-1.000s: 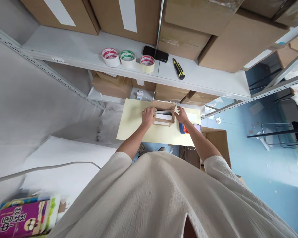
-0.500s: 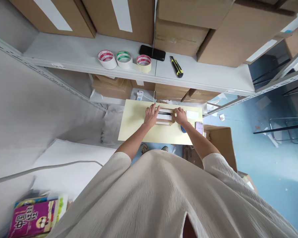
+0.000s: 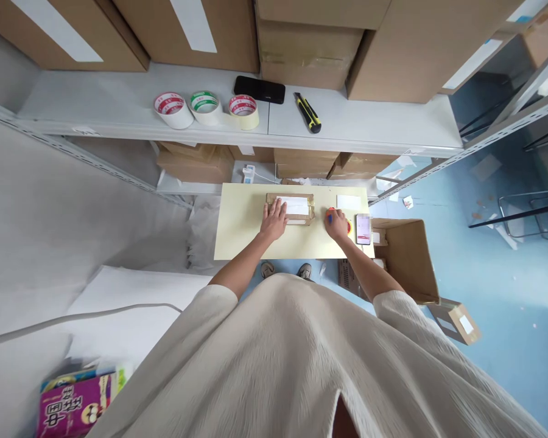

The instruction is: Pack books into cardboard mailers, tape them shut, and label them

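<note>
A small cardboard box [image 3: 305, 220] with a white paper label on its top lies on the pale yellow board [image 3: 237, 225]. My left hand [image 3: 273, 220] rests on the box's left part, fingers spread over the label. To the right of the box, my right hand [image 3: 336, 225] is closed over what looks like a red and blue tape dispenser [image 3: 330, 216]. Most of it is hidden under the palm; a red and yellow rim shows at the hand's right side. A phone [image 3: 363, 229] with a lit screen lies just right of this hand, and a white paper slip [image 3: 349, 201] lies behind it.
A metal shelf [image 3: 187, 135] crosses behind the board, carrying several cartons, three tape rolls [image 3: 204, 108], a black phone-like object [image 3: 259, 89] and a yellow-black utility knife [image 3: 307, 113]. An open carton [image 3: 406, 255] stands right of the board. Books [image 3: 75, 406] lie at lower left.
The box's top is now closed flat with the label showing. My right hand has left the box and moved right and nearer to me, onto the dispenser. My left hand stays on the box.
</note>
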The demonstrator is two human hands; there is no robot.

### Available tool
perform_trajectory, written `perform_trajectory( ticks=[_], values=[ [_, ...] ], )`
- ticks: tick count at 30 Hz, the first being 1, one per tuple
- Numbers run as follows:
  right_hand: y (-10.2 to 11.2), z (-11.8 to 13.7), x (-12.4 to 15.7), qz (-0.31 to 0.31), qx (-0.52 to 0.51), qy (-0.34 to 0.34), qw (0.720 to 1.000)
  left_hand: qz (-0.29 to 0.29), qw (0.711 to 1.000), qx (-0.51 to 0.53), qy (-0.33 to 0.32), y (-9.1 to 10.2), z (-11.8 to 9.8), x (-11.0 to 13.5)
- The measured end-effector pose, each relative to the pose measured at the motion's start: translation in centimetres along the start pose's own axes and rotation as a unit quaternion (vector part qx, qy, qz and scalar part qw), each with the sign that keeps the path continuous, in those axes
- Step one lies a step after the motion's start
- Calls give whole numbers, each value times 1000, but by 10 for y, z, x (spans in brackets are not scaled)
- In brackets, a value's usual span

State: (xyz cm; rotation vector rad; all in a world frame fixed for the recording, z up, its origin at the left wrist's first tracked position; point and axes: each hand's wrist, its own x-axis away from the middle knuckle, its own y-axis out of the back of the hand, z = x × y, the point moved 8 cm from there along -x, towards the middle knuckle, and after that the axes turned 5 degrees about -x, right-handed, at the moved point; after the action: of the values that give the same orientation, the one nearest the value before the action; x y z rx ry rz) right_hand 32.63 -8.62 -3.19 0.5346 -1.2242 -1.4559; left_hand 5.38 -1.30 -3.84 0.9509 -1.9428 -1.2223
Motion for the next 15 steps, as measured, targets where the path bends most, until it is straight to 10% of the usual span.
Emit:
perform_trajectory(
  ticks=[5,15],
  values=[
    [-17,-63,15,41,4,-131,991,3,1000,5,-1,-8,2,-3],
    [-28,-79,10,64,-20,-124,990,-5,1000,-8,-19,-6,6,-8]
  ],
)
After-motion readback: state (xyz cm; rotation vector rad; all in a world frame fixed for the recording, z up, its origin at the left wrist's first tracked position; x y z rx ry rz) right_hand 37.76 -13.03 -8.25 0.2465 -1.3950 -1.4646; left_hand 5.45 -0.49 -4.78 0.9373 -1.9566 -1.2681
